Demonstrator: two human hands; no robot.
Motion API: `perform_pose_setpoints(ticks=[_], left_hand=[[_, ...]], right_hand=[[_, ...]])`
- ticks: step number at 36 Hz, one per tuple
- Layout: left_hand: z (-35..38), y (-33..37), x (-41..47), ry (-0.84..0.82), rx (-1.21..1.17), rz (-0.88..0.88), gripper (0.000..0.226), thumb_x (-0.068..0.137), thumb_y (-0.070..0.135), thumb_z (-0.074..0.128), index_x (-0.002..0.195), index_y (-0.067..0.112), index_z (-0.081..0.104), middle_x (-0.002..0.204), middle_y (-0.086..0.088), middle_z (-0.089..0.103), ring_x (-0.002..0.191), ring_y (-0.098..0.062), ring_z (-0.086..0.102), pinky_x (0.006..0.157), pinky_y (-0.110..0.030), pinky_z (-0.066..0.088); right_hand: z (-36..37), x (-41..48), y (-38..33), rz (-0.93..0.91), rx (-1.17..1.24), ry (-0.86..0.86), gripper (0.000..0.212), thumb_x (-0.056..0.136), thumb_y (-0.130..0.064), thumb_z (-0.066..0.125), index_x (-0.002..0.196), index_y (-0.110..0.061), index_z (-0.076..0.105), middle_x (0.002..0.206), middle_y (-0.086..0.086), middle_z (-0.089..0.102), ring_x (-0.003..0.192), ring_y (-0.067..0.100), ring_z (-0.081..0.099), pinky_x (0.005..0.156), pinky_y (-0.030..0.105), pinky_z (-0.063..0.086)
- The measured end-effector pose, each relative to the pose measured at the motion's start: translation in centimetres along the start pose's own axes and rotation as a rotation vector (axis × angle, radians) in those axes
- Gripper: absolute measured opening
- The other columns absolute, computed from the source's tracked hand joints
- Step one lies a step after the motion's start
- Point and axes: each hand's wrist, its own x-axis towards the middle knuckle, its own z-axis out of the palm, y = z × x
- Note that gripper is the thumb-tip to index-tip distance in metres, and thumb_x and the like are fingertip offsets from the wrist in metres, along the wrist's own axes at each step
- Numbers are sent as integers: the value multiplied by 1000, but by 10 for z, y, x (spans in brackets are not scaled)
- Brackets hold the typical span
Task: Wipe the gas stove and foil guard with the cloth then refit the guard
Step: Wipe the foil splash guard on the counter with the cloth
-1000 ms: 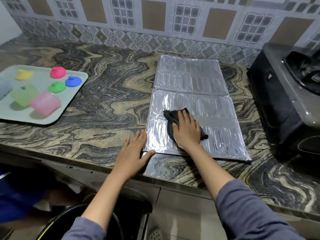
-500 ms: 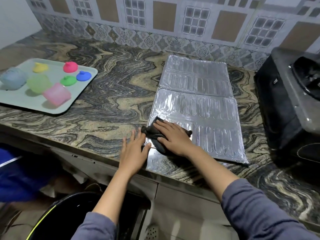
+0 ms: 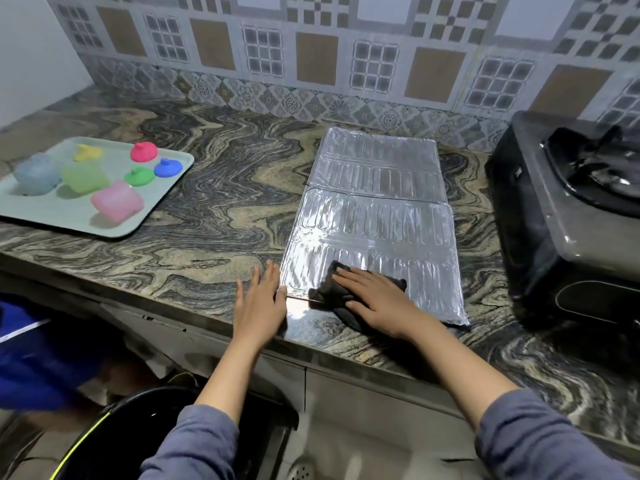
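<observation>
The silver foil guard (image 3: 377, 209) lies flat and unfolded on the marble counter, left of the dark gas stove (image 3: 568, 209). My right hand (image 3: 377, 303) presses flat on a dark cloth (image 3: 325, 289) at the guard's near edge, fingers straight and pointing left. My left hand (image 3: 259, 306) rests flat on the counter, its thumb touching the guard's near left corner.
A pale green tray (image 3: 69, 216) with several coloured silicone pieces sits at the left of the counter (image 3: 207, 209). A tiled wall runs along the back. Below the counter edge are a black bucket (image 3: 114, 441) and someone in blue clothing (image 3: 38, 362).
My right hand slid the cloth from the guard's middle toward its near left corner, then a little right along the near edge. My left hand stayed at the corner.
</observation>
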Motion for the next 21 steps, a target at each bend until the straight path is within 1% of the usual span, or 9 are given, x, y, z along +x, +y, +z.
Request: perform_pose_setpoints(ticks=[2,6,10,12,14,18,21], left_hand=[[1,0,-1,6,29,8,53,100,33,24,149,22,7,157,8,0,145,-13,-6,118,-42,-6],[2,0,-3,21,57,14,52,100,33,22,149,21,7,157,7,1,146,-13,-4,119,-43,-4],[4,1,-4,43,82,20,52,100,33,21,149,20,8,158,6,2,146,-12,-2,119,-41,-2],[5,0,-5,56,89,28,52,100,33,22,149,21,9,158,6,4,146,-12,-1,119,-41,-1],[6,-2,-4,65,93,36,52,100,32,22,149,20,10,158,6,5,146,-11,0,119,-40,-1],[8,-4,-2,83,82,43,51,100,29,25,149,19,16,158,6,10,146,-11,3,119,-39,1],[8,-4,-2,87,85,45,51,100,28,26,149,18,17,158,6,11,146,-11,4,118,-39,1]], right_hand=[[2,-14,5,52,0,22,53,96,-43,30,146,-35,15,155,-16,12,144,8,9,117,32,6],[7,-39,12,177,-1,104,62,87,-54,17,146,-34,16,155,-15,13,144,9,11,115,31,9],[13,-56,14,322,-13,182,62,89,-51,16,147,-30,18,156,-13,15,144,10,12,116,32,9],[15,-60,12,363,8,192,58,94,-50,17,148,-28,18,156,-11,16,144,10,11,116,32,8],[16,-61,9,387,65,205,53,98,-46,22,148,-26,18,156,-9,15,144,11,11,117,32,7],[12,-64,7,494,192,320,52,100,-39,27,148,-20,19,156,-1,17,144,15,13,118,33,10],[8,-66,7,536,188,300,53,100,-36,29,148,-17,17,156,2,19,144,17,15,118,34,13]])
